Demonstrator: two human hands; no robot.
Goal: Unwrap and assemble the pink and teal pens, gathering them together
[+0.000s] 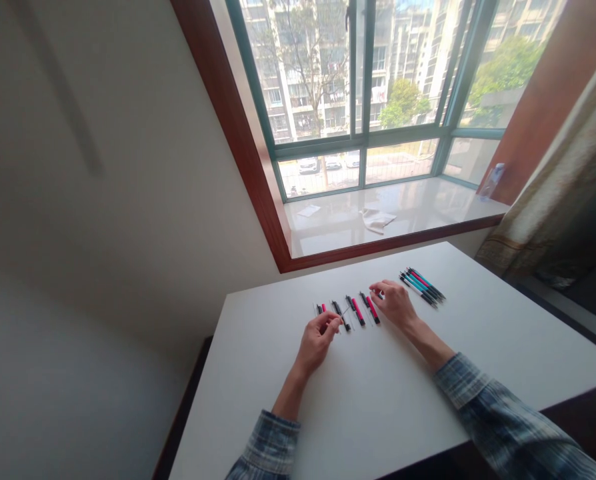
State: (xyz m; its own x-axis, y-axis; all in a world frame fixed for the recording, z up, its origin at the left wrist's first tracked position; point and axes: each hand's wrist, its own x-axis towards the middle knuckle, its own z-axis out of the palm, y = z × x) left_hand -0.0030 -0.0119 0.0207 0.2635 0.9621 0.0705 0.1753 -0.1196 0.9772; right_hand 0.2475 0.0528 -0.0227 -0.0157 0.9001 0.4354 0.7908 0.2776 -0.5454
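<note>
My left hand [319, 339] pinches a thin rod, which looks like a pen refill [346, 311], between thumb and fingertips. It hovers just in front of a row of taken-apart pens on the white table. Among these parts are pink barrels [359, 312], black pen pieces [349, 302] and thin pale refills lying alongside. My right hand [395, 303] is closed at the right end of the row, by another pink barrel [373, 310]. A small dark piece shows at its fingertips, too small to name. Farther right, several whole pens [422, 287] in blue, pink and black lie side by side.
The white table [378, 400] stands against a wall and a window sill [338, 230]. On the sill are a crumpled white cloth or bag [377, 220], a flat white sheet [309, 211] and a clear bottle [492, 181]. A curtain [553, 153] hangs at the right.
</note>
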